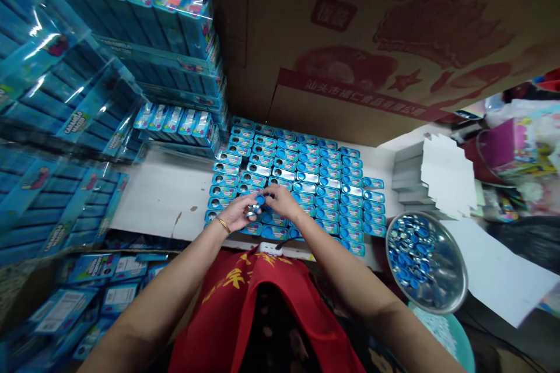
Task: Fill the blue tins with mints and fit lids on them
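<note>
My left hand (237, 213) is closed around several small round caps (252, 210), blue and silver, that show at its fingertips. Close beside it, my right hand (282, 200) has its fingers pinched together next to a blue cap; what they hold, if anything, is hidden. Both hands are over rows of flat blue boxes (308, 178) laid out on a white table (170, 189). Boxes toward the left show a dark round hole, while those toward the right have a blue disc in that spot.
At right, a metal bowl (455, 280) holds many blue and silver caps, with a stack of white card (448, 178) behind it. A large cardboard carton (332, 87) stands at the back. Wrapped blue packs (175, 70) are piled left; loose blue boxes (65, 309) lie lower left.
</note>
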The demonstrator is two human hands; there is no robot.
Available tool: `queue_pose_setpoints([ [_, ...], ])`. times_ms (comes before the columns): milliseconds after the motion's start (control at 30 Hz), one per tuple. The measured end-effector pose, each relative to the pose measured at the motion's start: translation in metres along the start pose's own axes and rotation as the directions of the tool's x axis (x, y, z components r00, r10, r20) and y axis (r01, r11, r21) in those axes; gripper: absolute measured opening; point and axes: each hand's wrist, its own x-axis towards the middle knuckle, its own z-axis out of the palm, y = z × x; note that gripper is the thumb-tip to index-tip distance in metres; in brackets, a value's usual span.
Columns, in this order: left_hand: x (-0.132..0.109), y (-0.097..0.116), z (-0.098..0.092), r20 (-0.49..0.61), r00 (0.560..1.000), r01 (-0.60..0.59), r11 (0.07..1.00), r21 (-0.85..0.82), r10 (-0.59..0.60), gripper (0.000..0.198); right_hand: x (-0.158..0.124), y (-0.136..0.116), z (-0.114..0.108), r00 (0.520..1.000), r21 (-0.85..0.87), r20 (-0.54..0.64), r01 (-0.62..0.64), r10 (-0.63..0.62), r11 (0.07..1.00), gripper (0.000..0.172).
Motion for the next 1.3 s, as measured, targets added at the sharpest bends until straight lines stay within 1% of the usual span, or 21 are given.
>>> queue_pose_setpoints([
  [100,0.004,-0.005,0.001,-0.055,0.998,-0.008,1.000,-0.010,0.008,0.024,-0.005,0.006,0.007,1.000,0.021,-0.016,-0.004,0.004,1.000,0.027],
  [200,0.005,-0.008,0.002,-0.068,0.997,0.027,1.000,-0.003,-0.027,0.022,-0.009,0.013,0.012,1.000,0.024,-0.025,-0.013,0.013,1.000,0.023],
  [267,0.004,-0.008,0.003,-0.049,0.997,0.061,0.998,-0.022,-0.062,0.023,-0.008,0.018,0.011,0.999,0.033,-0.037,-0.036,0.038,0.999,0.020],
  [333,0.004,-0.006,0.002,-0.001,0.996,0.085,0.993,-0.088,-0.085,0.026,-0.002,0.023,0.004,0.993,0.016,-0.087,-0.076,0.077,0.997,0.018],
  [367,0.005,-0.006,0.001,0.017,0.996,0.086,0.988,-0.130,-0.085,0.027,0.002,0.024,-0.001,0.987,-0.029,-0.124,-0.107,0.103,0.994,0.018],
  [400,0.005,-0.005,0.000,0.019,0.997,0.078,0.982,-0.170,-0.076,0.026,0.009,0.025,-0.007,0.979,-0.113,-0.155,-0.154,0.135,0.982,0.018],
  [467,0.006,-0.004,-0.004,-0.026,0.999,0.033,0.975,-0.221,-0.040,0.022,0.024,0.024,-0.018,0.959,-0.323,-0.182,-0.269,0.219,0.907,0.019],
  [533,0.006,-0.003,-0.007,-0.079,0.997,-0.024,0.969,-0.244,0.005,0.016,0.042,0.022,-0.024,0.941,-0.478,-0.155,-0.338,0.301,0.811,0.024],
  [567,0.006,-0.002,-0.008,-0.100,0.995,-0.049,0.966,-0.252,0.025,0.014,0.051,0.021,-0.025,0.933,-0.519,-0.136,-0.354,0.333,0.778,0.028],
  [633,0.005,0.000,-0.008,-0.144,0.988,-0.096,0.958,-0.269,0.058,0.011,0.064,0.020,-0.025,0.920,-0.549,-0.109,-0.371,0.376,0.749,0.036],
  [700,0.004,0.002,-0.007,-0.193,0.977,-0.145,0.947,-0.288,0.091,0.010,0.071,0.022,-0.024,0.913,-0.573,-0.071,-0.367,0.402,0.732,0.038],
  [767,0.004,0.004,-0.006,-0.216,0.970,-0.174,0.937,-0.304,0.110,0.011,0.071,0.025,-0.026,0.914,-0.587,-0.015,-0.336,0.405,0.737,0.034],
  [833,0.005,0.006,-0.007,-0.217,0.969,-0.181,0.934,-0.309,0.116,0.012,0.067,0.029,-0.029,0.922,-0.594,0.028,-0.296,0.387,0.748,0.031],
  [933,0.006,0.005,-0.009,-0.239,0.965,-0.183,0.934,-0.308,0.111,0.012,0.061,0.031,-0.032,0.932,-0.616,0.039,-0.262,0.361,0.743,0.029],
  [1100,0.008,0.003,-0.008,-0.255,0.959,-0.200,0.931,-0.305,0.123,0.011,0.065,0.022,-0.033,0.930,-0.663,0.085,-0.216,0.359,0.717,0.033],
  [1167,0.008,0.002,-0.007,-0.251,0.960,-0.200,0.933,-0.299,0.125,0.012,0.070,0.017,-0.033,0.927,-0.684,0.100,-0.201,0.362,0.702,0.039],
  [1233,0.008,0.003,-0.007,-0.250,0.960,-0.199,0.935,-0.293,0.126,0.013,0.076,0.016,-0.032,0.920,-0.703,0.103,-0.202,0.379,0.682,0.044],
  [1300,0.008,0.003,-0.007,-0.250,0.960,-0.203,0.934,-0.295,0.130,0.014,0.082,0.017,-0.030,0.906,-0.717,0.102,-0.218,0.410,0.662,0.045],
])
